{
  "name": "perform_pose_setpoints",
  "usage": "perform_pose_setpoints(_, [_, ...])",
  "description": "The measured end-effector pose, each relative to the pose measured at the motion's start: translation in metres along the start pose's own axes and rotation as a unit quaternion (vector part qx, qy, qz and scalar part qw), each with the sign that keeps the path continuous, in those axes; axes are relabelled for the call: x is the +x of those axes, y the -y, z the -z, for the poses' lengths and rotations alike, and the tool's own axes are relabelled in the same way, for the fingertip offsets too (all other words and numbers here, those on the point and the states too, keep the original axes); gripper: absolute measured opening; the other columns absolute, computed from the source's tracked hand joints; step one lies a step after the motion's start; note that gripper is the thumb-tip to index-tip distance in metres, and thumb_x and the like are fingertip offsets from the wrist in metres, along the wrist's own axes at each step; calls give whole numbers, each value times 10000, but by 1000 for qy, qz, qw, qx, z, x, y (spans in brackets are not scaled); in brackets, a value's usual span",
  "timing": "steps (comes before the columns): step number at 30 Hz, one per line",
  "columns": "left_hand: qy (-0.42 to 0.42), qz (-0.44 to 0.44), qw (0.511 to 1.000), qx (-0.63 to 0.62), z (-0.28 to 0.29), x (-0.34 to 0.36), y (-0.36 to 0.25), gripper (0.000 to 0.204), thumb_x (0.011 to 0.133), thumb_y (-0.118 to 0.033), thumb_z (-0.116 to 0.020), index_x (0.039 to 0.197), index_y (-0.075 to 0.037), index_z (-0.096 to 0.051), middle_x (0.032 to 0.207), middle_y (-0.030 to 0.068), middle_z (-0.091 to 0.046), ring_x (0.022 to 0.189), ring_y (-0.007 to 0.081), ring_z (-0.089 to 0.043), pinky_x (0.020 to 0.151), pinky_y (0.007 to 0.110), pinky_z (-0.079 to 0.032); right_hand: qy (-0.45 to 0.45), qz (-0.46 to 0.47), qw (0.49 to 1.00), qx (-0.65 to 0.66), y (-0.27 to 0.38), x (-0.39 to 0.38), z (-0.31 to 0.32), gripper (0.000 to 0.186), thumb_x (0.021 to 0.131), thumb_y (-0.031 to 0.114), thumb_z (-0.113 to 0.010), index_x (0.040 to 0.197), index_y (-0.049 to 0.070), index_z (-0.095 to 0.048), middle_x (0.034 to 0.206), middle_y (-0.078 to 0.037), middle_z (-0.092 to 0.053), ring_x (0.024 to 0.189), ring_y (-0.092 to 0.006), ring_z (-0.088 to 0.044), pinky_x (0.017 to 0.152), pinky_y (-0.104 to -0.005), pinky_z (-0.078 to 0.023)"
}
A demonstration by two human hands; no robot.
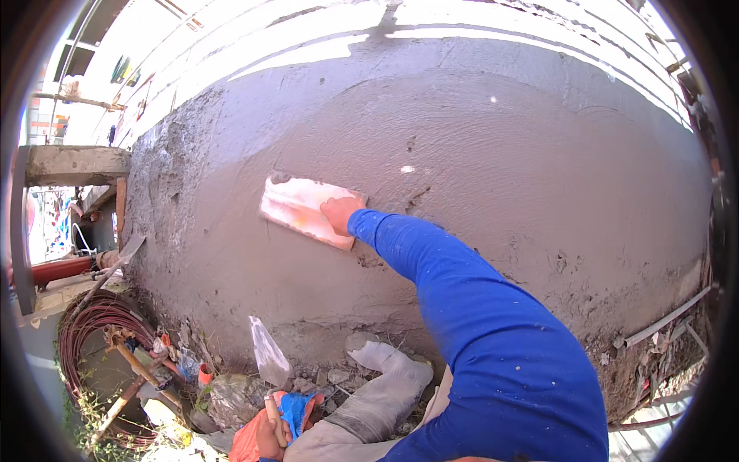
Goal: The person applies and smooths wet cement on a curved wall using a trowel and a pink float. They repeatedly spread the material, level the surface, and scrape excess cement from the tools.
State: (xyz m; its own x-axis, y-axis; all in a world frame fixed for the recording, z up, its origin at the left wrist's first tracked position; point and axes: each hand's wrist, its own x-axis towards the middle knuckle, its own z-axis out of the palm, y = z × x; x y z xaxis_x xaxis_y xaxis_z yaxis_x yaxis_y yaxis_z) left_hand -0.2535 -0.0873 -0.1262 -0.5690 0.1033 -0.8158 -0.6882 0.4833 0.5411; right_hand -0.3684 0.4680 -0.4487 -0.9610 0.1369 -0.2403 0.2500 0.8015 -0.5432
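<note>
While my right hand [341,215] lies near the middle of the view, its fingers are clenched on the right end of a flat, rectangular, pinkish-white float [296,202]; any grip beneath them is hidden by my hand. The float lies against a broad wall coated in grey-brown plaster [500,192], left of the wall's centre, tilted so that its left end sits higher than its right. Faint curved streaks mark the coating above it, and small rough pits show just below its right end. My arm, in a long bright-blue sleeve [500,331], slants up to it from the lower edge.

Low down, my left hand [266,437] is wrapped around a pale, rounded wooden handle [274,420], beside crumpled blue material [296,408] and bright-orange fabric [245,440]. Just above stands a pale, tapering, blade-like piece [269,354]; whether it joins the handle, I cannot tell. A bent leg in plaster-smeared grey trousers [385,396] is near that hand, with broken grey stones [337,376] at the wall's foot.

Farther left lie a coil of thin reddish-brown tubing [77,339] and some crossed brown poles [127,396], below a thick grey concrete beam [77,164].
</note>
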Motion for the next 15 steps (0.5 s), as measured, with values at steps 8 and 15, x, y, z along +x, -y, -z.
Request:
perform_pose_setpoints(8, [-9,-4,1000,19,-22,7,-5,402,987,-330,-530,1237,-19,-577,750,111,-624,522,220,-568,511,340,-493,104,171,979,-49,-25,-142,-2,327,889,191,-706,1191,76,-654,1160,-178,-684,1030,-380,-739,831,-527,-589])
perform_pose_setpoints(15, [-28,-14,998,47,-40,13,-21,398,990,-336,-530,1229,-21,-582,748,108,-623,527,223,-568,513,343,-493,100,203,967,-115,-55,-195,-13,251,935,213,-625,1132,101,-733,1103,-158,-707,1007,-356,-753,811,-519,-590])
